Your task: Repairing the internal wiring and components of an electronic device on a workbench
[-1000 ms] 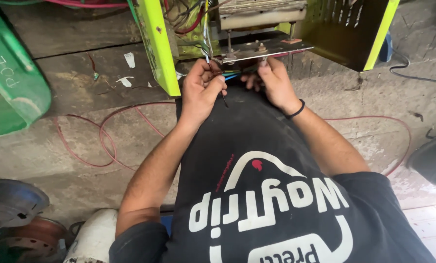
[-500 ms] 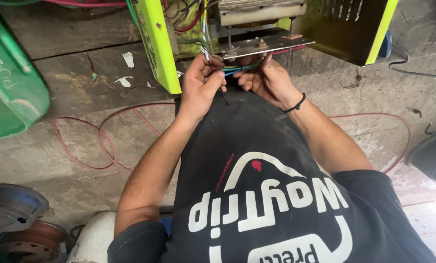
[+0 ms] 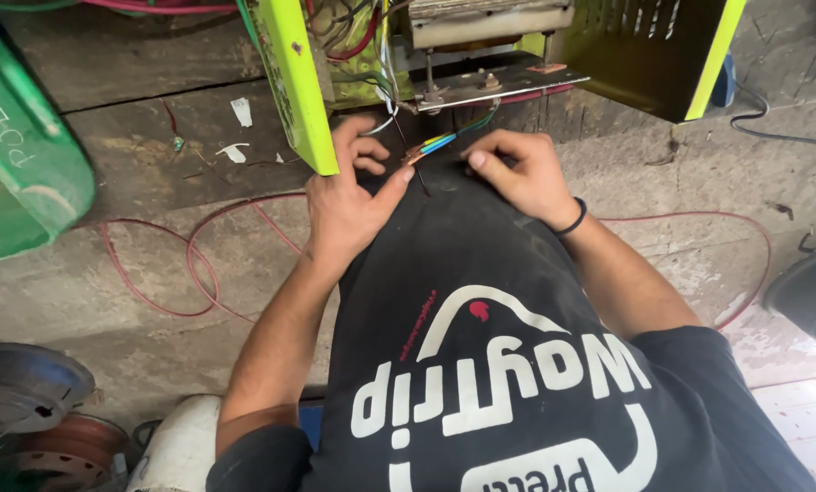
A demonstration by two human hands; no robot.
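Observation:
A bundle of thin coloured wires (image 3: 437, 143) runs out of the open yellow-green machine housing (image 3: 296, 87) and ends in bare copper tips. My left hand (image 3: 348, 196) pinches those tips between thumb and curled fingers. My right hand (image 3: 520, 169), with a black band on its wrist, grips the same bundle a little farther back, thumb and forefinger closed on it. Both hands hover over my black shirt, just in front of the machine's metal base plate (image 3: 503, 85). More tangled wiring (image 3: 353, 27) shows inside the housing.
A green plastic container (image 3: 16, 164) lies at the left. Red wire (image 3: 198, 264) loops over the concrete floor. Round metal discs (image 3: 25, 401) sit at bottom left, a dark rounded object (image 3: 809, 292) at the right edge, and a black cable (image 3: 772, 128) at upper right.
Both hands have drawn back from the machine's opening toward my body, pulling the coloured wires out into view between them.

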